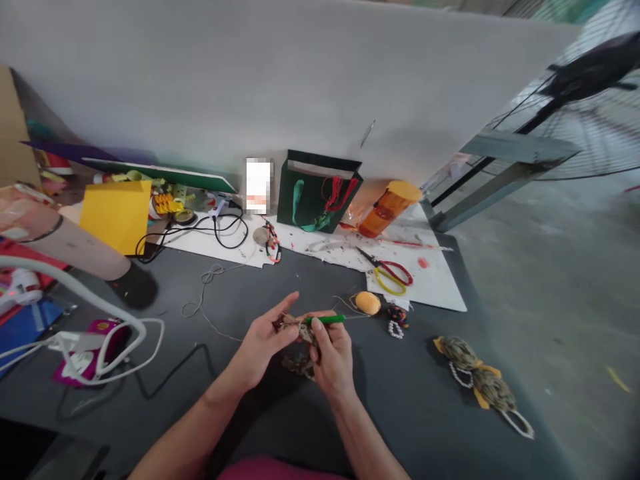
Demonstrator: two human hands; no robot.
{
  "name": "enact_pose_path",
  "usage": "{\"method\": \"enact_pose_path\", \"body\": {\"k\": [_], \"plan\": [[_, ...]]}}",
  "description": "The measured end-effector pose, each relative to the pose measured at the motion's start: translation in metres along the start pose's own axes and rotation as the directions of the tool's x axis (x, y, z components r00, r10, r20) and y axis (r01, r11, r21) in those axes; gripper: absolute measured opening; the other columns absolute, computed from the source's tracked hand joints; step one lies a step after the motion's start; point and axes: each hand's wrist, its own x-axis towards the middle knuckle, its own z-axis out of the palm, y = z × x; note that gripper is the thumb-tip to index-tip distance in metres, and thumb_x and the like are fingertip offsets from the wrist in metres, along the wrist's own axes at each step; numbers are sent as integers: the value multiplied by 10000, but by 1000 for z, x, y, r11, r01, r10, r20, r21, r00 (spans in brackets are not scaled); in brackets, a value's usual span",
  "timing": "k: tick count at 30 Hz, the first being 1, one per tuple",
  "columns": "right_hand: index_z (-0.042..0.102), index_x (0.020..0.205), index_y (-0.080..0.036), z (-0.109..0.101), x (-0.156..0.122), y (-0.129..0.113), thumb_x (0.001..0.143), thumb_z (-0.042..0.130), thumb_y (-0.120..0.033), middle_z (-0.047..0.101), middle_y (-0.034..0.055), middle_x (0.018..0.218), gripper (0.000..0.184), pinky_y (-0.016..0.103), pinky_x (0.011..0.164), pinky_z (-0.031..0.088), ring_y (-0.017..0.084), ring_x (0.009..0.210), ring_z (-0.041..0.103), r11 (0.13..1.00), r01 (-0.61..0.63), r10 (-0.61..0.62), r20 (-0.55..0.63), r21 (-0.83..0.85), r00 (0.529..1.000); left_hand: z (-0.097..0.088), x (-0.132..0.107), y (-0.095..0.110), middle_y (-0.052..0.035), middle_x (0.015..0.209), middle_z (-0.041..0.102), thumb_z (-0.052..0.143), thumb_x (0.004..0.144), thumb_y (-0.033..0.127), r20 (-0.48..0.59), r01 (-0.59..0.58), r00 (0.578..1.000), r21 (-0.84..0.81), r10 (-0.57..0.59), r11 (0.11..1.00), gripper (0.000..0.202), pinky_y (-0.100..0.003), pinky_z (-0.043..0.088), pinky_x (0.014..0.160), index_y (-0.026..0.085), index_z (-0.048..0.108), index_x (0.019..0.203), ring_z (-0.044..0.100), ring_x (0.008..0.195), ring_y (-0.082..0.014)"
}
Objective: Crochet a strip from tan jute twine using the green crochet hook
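Note:
In my right hand I hold a crochet hook with a green handle. Its thin tip points left, into a grey-brown crocheted piece. My left hand pinches the same piece between thumb and fingers, its index finger stretched upward. Part of the piece hangs below both hands, and my fingers hide some of it. Thin grey yarn lies in loose loops left of my hands. An orange-yellow ball sits right of the hook, beside a small dark multicoloured piece with white beads.
Scissors with red and yellow handles lie behind the ball. Farther back stand a dark green gift bag, an orange cylinder and a blurred-out bright panel. Knotted yarn bundles lie at right. A white lamp arm and cables occupy the left.

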Motion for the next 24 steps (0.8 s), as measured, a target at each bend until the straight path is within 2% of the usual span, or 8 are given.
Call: {"method": "enact_pose_path", "body": {"k": [3,5,7,10,15,19,24], "plan": [[657,822,-198,1,0,0,769,772,-540,674,10,732,365,180,323,289,62,406,425,1000,24,-24,52,-9,998,1,1,-2,25,730,584,771,815,399,-80,-93,992,113,103,989,637,-267,440,732,192,616,1397,515,688,-126],[647,820,-199,3,0,1,763,774,-536,678,15,819,366,187,338,310,47,408,412,999,49,-47,87,-15,995,2,1,-3,26,737,574,740,836,403,-105,-150,979,222,177,963,641,-257,433,680,193,590,1422,487,659,-124],[636,856,-205,4,1,3,760,771,-544,652,-4,821,377,188,361,325,40,412,404,997,68,-64,118,-25,991,3,1,-3,18,760,593,724,843,391,-109,-205,962,309,249,929,641,-255,437,675,194,577,1435,485,659,-129],[613,919,-214,7,5,6,761,752,-575,579,-59,665,417,181,365,307,51,392,388,997,57,-45,199,-54,979,3,3,-4,4,793,638,732,829,362,-106,-274,937,369,333,888,621,-260,447,709,200,600,1414,510,684,-143],[519,736,-216,7,13,4,699,743,-682,375,-127,450,518,171,354,221,50,355,279,993,22,22,369,-113,929,1,6,-2,12,750,616,750,798,393,-121,-373,879,428,462,823,543,-261,424,655,191,693,1299,466,645,-146],[507,692,-215,-7,8,-8,660,765,-690,382,-126,445,541,170,362,217,45,361,275,982,31,53,430,-187,901,-8,-2,3,28,706,554,750,802,437,-154,-428,830,440,536,790,580,-255,373,584,178,680,1316,408,598,-130],[672,689,-174,-37,-3,-25,669,817,-546,514,-72,449,400,180,379,271,65,378,376,941,60,118,487,-334,865,-28,-20,10,39,683,503,742,798,514,-229,-482,760,428,608,765,654,-255,351,557,201,646,1364,386,599,-131]]}}
